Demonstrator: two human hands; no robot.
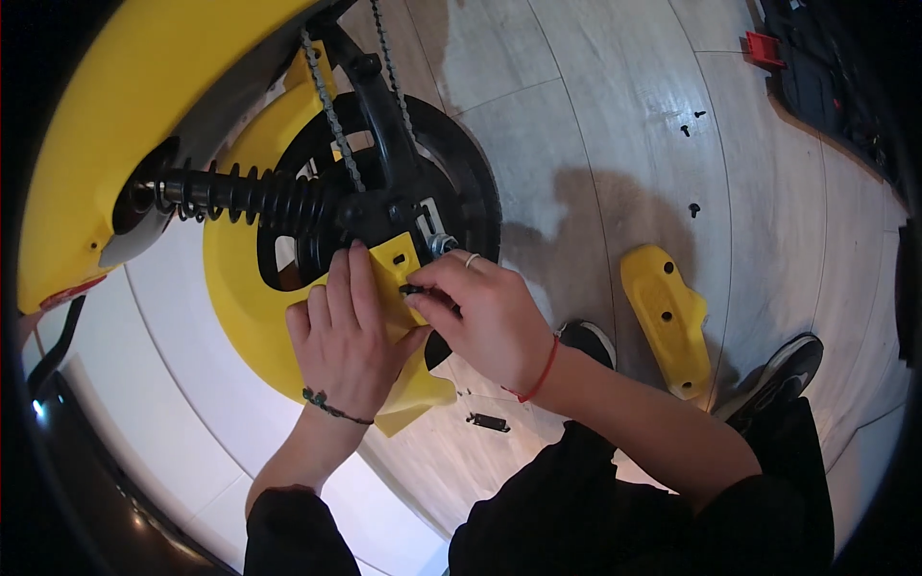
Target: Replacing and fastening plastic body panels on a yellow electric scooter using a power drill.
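My left hand (348, 331) lies with its fingers stretched over a yellow plastic cover (392, 255), which sits against the rear wheel (461, 154) of a yellow scooter or small motorbike. Pinched between thumb and fingertips of my right hand (490, 312) is a small black screw (411, 289), right at the cover, just below a dark hole in it. Whether its tip is inside a hole is hidden. Beside my right fingers a metal axle nut (441, 243) shows. A black coil-spring shock absorber (250, 195) and a chain (334, 125) are above my left hand.
A second yellow cover (665, 322) lies on the floor to the right, near my shoes (778, 379). Loose black screws (694, 209) are scattered beyond it. A small dark part (489, 421) lies below my right wrist. A dark case (816, 77) stands far right.
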